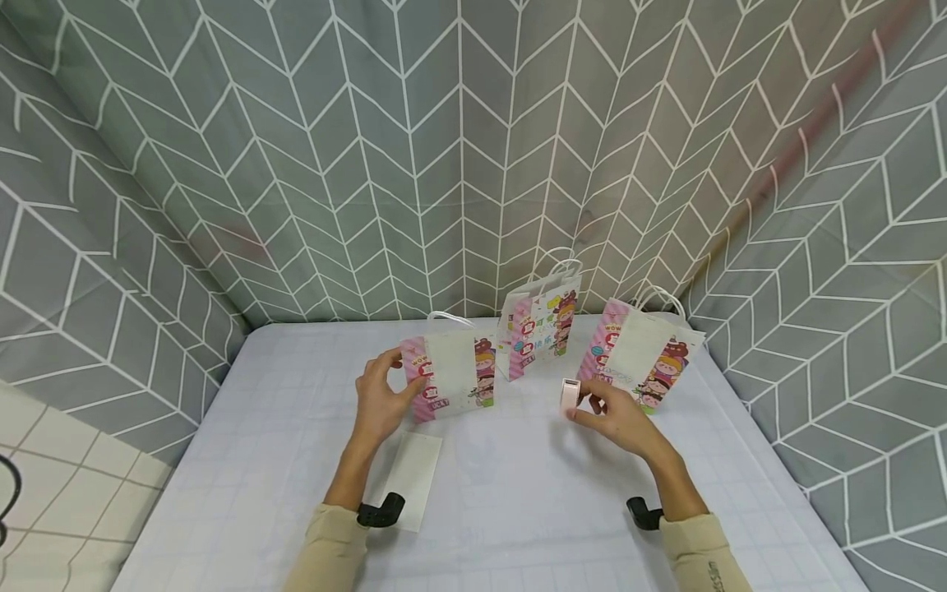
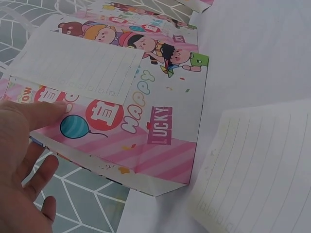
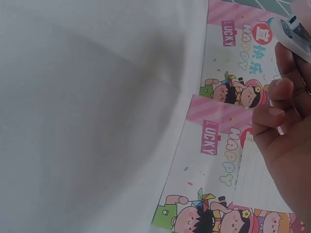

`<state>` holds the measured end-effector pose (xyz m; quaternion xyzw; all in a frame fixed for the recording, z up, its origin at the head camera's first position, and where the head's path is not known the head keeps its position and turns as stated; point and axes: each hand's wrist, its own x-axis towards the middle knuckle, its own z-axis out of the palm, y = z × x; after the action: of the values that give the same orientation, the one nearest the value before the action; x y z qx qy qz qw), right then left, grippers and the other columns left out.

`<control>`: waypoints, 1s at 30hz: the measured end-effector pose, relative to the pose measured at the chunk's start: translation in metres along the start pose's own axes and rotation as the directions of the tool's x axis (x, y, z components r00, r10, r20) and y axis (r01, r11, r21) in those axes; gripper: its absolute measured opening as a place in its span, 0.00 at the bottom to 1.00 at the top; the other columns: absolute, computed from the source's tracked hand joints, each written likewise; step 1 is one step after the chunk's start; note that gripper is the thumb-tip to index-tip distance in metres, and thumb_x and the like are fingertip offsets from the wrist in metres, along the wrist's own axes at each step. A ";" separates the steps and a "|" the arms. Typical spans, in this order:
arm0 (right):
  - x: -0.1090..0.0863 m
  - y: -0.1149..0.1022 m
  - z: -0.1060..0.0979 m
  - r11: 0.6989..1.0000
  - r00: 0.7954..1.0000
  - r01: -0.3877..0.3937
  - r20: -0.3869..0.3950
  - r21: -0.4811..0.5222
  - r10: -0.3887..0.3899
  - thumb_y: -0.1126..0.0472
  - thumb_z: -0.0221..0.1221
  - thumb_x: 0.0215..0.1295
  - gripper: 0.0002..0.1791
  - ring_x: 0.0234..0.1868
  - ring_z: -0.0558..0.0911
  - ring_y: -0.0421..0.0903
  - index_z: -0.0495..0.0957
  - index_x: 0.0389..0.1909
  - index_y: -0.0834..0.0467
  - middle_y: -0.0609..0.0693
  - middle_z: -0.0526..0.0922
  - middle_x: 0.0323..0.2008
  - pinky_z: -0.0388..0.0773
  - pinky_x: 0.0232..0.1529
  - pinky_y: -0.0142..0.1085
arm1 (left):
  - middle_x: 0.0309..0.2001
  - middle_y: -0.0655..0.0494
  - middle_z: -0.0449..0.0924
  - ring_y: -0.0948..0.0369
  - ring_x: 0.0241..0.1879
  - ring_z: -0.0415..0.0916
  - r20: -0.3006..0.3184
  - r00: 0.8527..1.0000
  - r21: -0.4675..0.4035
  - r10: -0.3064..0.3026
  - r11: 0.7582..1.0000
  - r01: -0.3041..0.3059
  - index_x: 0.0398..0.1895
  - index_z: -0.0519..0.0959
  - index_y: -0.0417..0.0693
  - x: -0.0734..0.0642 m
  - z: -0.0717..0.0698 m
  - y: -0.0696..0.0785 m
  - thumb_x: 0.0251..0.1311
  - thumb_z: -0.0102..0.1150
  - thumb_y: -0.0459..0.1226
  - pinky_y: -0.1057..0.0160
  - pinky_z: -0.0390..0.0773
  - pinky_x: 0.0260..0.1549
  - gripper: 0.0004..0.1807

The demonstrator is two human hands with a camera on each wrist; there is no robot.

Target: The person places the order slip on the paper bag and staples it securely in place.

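My left hand pinches the left edge of a paper gift bag, thumb on its printed front. A lined note sheet lies flat against that front, as the left wrist view also shows. In my right hand is a small pale pink and white stapler, gripped between thumb and fingers, in front of the right gift bag. That bag carries a lined note sheet on its front too. Another lined sheet lies on the table beside my left forearm.
A third gift bag stands upright at the back between the other two, its white handles up. The white-covered table ends at a grey patterned curtain behind and at the sides.
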<state>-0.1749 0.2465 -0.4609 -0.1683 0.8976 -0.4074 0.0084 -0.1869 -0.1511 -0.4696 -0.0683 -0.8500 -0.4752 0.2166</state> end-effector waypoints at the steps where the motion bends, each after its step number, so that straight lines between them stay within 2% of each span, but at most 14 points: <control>1: -0.001 0.001 0.000 1.000 1.000 0.001 0.006 0.004 -0.001 0.48 0.70 0.60 0.15 0.33 0.70 0.45 0.81 0.43 0.49 0.52 0.74 0.29 0.65 0.31 0.34 | 0.51 0.46 0.81 0.51 0.51 0.71 -0.005 1.000 -0.004 -0.003 1.000 0.002 0.60 0.77 0.43 0.000 -0.001 -0.001 0.52 0.75 0.35 0.43 0.53 0.57 0.30; 8: -0.004 0.007 0.002 1.000 0.998 -0.019 0.061 0.015 0.018 0.50 0.69 0.62 0.16 0.33 0.71 0.44 0.81 0.46 0.51 0.45 0.79 0.35 0.67 0.31 0.33 | 0.51 0.46 0.81 0.51 0.52 0.71 -0.013 1.000 -0.026 -0.027 0.999 0.027 0.60 0.76 0.44 0.000 -0.005 -0.004 0.53 0.74 0.35 0.43 0.53 0.58 0.29; 16: -0.009 0.012 0.000 0.996 0.984 -0.083 0.160 0.041 0.075 0.50 0.67 0.63 0.23 0.37 0.74 0.46 0.79 0.56 0.56 0.48 0.80 0.39 0.71 0.35 0.34 | 0.50 0.46 0.80 0.51 0.53 0.71 -0.033 0.996 -0.041 -0.079 0.996 0.078 0.61 0.76 0.45 -0.001 -0.009 -0.006 0.56 0.73 0.36 0.44 0.52 0.60 0.28; 24: -0.013 0.016 -0.002 0.990 0.964 -0.132 0.241 0.053 0.115 0.50 0.67 0.63 0.30 0.38 0.76 0.47 0.72 0.65 0.53 0.51 0.80 0.39 0.72 0.37 0.36 | 0.53 0.48 0.79 0.52 0.54 0.71 -0.071 0.993 -0.066 -0.099 0.993 0.095 0.63 0.74 0.47 0.000 -0.015 -0.008 0.56 0.72 0.35 0.43 0.52 0.58 0.30; 30: -0.016 0.020 -0.003 0.993 0.955 -0.114 0.281 0.037 0.099 0.50 0.66 0.65 0.29 0.35 0.78 0.46 0.72 0.64 0.54 0.50 0.81 0.36 0.73 0.36 0.36 | 0.58 0.52 0.79 0.54 0.54 0.71 -0.107 0.989 -0.069 -0.107 0.993 0.099 0.67 0.70 0.51 0.000 -0.018 -0.011 0.56 0.71 0.33 0.44 0.53 0.56 0.34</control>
<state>-0.1665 0.2660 -0.4753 -0.1750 0.8842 -0.4021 0.1610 -0.1846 -0.1720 -0.4701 -0.0047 -0.8235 -0.5157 0.2363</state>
